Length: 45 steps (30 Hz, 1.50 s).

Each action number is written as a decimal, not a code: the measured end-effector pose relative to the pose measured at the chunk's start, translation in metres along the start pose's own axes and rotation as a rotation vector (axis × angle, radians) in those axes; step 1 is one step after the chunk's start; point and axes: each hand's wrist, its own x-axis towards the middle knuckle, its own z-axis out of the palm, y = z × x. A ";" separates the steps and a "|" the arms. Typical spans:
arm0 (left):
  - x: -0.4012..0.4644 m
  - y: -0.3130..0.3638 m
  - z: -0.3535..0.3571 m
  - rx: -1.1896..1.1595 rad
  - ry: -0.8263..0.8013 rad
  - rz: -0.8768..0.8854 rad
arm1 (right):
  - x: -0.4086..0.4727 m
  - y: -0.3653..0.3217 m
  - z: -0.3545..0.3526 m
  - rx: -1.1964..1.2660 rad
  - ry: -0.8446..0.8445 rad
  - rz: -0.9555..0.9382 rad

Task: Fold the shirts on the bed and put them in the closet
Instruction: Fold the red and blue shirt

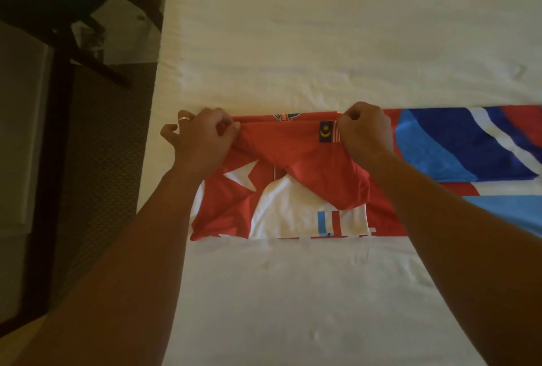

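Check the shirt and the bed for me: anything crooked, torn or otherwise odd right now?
Nothing looks damaged. The red shirt lies on the white bed, its near flap bunched and slanting rather than flat. The left hand and right hand pinch its far edge, mid-fold.

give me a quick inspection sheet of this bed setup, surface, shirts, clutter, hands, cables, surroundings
surface: white bed sheet, lightly wrinkled, bare beyond and in front of the shirts
job's things: red and white shirt lying on the sheet, its far edge lifted and partly folded; blue, white and red shirt lying flat to its right, touching or overlapping it
clutter: nothing seen
hands: left hand pinches the red shirt's far left edge, ring on one finger; right hand pinches the far edge beside a small flag patch
cables: nothing seen
surroundings: dark wooden furniture and patterned carpet left of the bed; closet not in view
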 end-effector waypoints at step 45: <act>-0.179 0.292 0.205 0.266 -0.172 0.482 | -0.002 0.233 -0.187 -0.378 0.046 -0.209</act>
